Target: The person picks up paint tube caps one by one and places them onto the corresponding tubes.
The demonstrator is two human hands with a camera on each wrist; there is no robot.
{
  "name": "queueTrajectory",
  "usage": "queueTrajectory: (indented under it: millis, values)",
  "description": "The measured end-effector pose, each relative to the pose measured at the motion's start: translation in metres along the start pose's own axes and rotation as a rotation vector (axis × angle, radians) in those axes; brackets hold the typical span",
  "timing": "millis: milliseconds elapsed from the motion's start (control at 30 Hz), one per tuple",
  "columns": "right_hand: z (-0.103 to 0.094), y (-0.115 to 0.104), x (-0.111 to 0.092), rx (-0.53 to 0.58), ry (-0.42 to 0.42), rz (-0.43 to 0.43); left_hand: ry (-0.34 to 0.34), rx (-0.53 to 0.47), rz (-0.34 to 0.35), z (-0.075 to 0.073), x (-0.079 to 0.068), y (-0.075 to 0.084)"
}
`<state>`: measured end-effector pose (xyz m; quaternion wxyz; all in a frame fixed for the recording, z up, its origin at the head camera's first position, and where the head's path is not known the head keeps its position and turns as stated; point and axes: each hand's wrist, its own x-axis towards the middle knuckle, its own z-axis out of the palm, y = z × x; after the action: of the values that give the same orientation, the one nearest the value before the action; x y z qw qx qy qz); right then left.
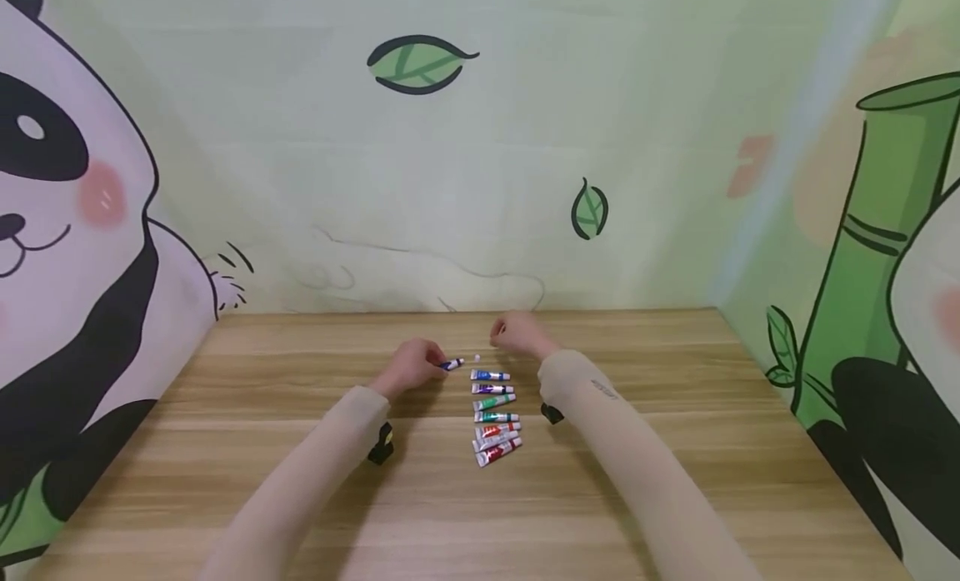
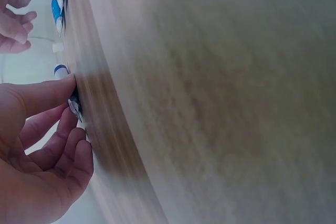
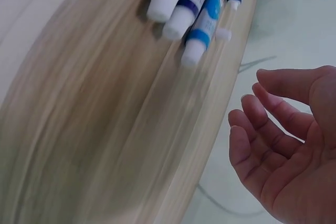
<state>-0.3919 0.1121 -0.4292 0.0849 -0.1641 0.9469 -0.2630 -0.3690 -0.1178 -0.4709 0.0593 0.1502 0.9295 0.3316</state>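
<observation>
My left hand (image 1: 414,364) pinches a dark blue paint tube (image 2: 73,98) between thumb and fingers, low over the table. The tube's white tip (image 3: 234,4) points to the right. A small white cap (image 1: 477,358) lies on the table just beyond that tip. To the right, my right hand (image 1: 522,334) hovers with loosely bent fingers and nothing between them. Nearest to both hands in the row of tubes is a light blue paint tube (image 3: 203,27), with a purple paint tube (image 3: 190,6) beside it.
Toward me the row goes on with two green tubes (image 1: 495,417), an orange-red tube (image 1: 497,431), a silvery tube (image 1: 497,440) and a dark red tube (image 1: 498,453). The wooden table (image 1: 300,498) ends at a wall (image 1: 480,189) printed with pandas and leaves.
</observation>
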Motion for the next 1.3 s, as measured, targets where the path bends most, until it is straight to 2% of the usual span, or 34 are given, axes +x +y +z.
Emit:
queueTrajectory:
  millis: [400, 700, 933, 1100, 1300]
  values:
    - [0.014, -0.019, 0.009, 0.037, -0.051, -0.004, 0.008, 0.016, -0.002, -0.002, 0.0, 0.002]
    - [0.022, -0.021, 0.011, 0.065, -0.072, -0.015, 0.007, 0.022, -0.011, -0.002, -0.001, 0.002]
    - [0.029, -0.022, 0.012, 0.027, -0.105, 0.003, -0.002, 0.011, -0.013, 0.0, -0.001, 0.001]
    - [0.03, -0.024, 0.011, -0.02, -0.092, -0.023, 0.001, 0.014, -0.013, -0.001, -0.001, 0.002]
    - [0.031, -0.026, 0.008, 0.002, -0.086, -0.006, 0.007, 0.016, -0.019, -0.003, -0.001, 0.004]
